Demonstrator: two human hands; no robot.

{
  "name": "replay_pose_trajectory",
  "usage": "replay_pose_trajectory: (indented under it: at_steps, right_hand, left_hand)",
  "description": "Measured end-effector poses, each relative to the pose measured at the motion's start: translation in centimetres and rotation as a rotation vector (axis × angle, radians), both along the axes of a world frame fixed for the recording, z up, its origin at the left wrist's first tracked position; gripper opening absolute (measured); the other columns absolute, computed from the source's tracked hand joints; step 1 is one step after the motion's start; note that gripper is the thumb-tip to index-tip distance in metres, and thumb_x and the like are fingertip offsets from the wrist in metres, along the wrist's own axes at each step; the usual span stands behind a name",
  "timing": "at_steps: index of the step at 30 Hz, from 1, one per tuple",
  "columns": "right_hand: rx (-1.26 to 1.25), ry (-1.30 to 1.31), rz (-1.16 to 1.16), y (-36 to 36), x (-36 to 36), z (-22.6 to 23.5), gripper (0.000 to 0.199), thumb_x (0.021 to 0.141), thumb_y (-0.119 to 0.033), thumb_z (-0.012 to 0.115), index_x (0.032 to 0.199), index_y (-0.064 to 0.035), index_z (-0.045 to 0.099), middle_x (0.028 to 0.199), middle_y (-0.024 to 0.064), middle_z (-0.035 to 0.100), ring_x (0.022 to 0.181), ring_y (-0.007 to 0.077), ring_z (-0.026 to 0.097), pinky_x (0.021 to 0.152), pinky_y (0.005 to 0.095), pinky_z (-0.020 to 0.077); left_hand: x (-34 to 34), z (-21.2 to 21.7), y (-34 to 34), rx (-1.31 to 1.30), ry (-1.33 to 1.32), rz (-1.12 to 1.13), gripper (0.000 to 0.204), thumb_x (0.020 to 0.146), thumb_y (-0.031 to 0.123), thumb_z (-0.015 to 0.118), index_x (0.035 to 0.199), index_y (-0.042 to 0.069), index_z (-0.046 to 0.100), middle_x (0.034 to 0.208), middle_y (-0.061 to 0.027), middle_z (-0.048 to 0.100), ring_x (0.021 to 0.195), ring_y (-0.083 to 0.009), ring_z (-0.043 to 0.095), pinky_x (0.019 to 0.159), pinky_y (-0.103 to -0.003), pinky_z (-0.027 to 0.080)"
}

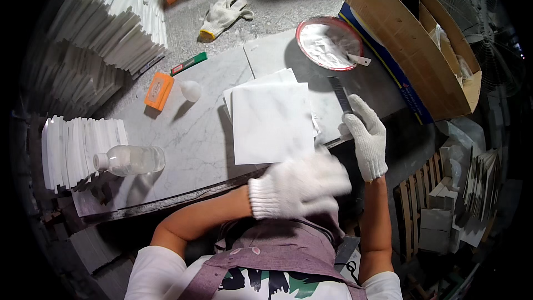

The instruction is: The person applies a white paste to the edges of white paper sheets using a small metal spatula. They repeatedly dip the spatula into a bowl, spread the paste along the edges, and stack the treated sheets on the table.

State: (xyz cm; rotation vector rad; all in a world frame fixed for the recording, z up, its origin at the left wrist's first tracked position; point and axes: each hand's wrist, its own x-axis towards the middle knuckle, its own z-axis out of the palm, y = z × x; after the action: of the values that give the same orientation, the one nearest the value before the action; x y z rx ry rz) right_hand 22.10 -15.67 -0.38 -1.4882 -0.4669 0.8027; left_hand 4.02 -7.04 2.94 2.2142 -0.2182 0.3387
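White square tiles (272, 125) lie in a small, uneven stack at the front of the marble-topped table. My left hand (302, 183), in a white knit glove, is just off the stack's near right corner. Its fingers are stretched out but blurred, and nothing shows in them. To the right of the tiles, my gloved right hand (367, 136) pinches a flat dark strip (337, 91) with a straight edge, perhaps a blade or a file. The strip's lower end is hidden by the fingers.
Tall stacks of white tiles (111, 16) stand at the left. A clear bottle (136, 160), an orange block (159, 91), a green box (189, 63) and a loose glove (225, 16) lie about. A red-rimmed bowl of white paste (327, 41) stands beside a cardboard box (408, 39).
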Motion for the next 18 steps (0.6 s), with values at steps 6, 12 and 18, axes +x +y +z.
replay_pose_trajectory:
  at_steps: [6, 12, 18]
  right_hand:
    - [-0.029, -0.122, 0.197, 3.5, 0.3, -1.1, 0.035, 0.091, -0.006, 0.064, 0.126, -0.0007, 0.063, 0.112, 0.0079, 0.069, 0.084, 0.0118, 0.066, 0.073, 0.0237, 0.0531]
    - [-0.011, -0.467, 0.267, 6.0, 0.4, -2.5, 0.030, 0.091, -0.005, 0.063, 0.120, -0.0036, 0.067, 0.105, 0.0083, 0.069, 0.092, 0.0143, 0.065, 0.083, 0.0255, 0.0509]
    - [-0.107, -0.546, 0.313, 6.3, 0.2, -1.3, 0.029, 0.088, -0.004, 0.064, 0.116, -0.0070, 0.070, 0.095, 0.0084, 0.068, 0.086, 0.0181, 0.066, 0.079, 0.0273, 0.0504]
  left_hand:
    - [-2.8, -1.9, 2.6, 0.443, 0.028, 0.541, 0.047, 0.076, 0.034, 0.071, 0.110, 0.003, 0.062, 0.114, -0.0151, 0.059, 0.110, -0.0367, 0.055, 0.098, -0.048, 0.043]
    - [-3.1, -3.6, 2.4, 0.464, -0.006, 0.554, 0.049, 0.074, 0.035, 0.071, 0.109, 0.003, 0.064, 0.114, -0.0154, 0.059, 0.110, -0.0369, 0.055, 0.098, -0.052, 0.043]
    - [-3.0, -3.3, 2.7, 0.464, 0.005, 0.532, 0.050, 0.074, 0.037, 0.071, 0.109, 0.002, 0.064, 0.114, -0.0162, 0.059, 0.109, -0.0377, 0.056, 0.097, -0.052, 0.044]
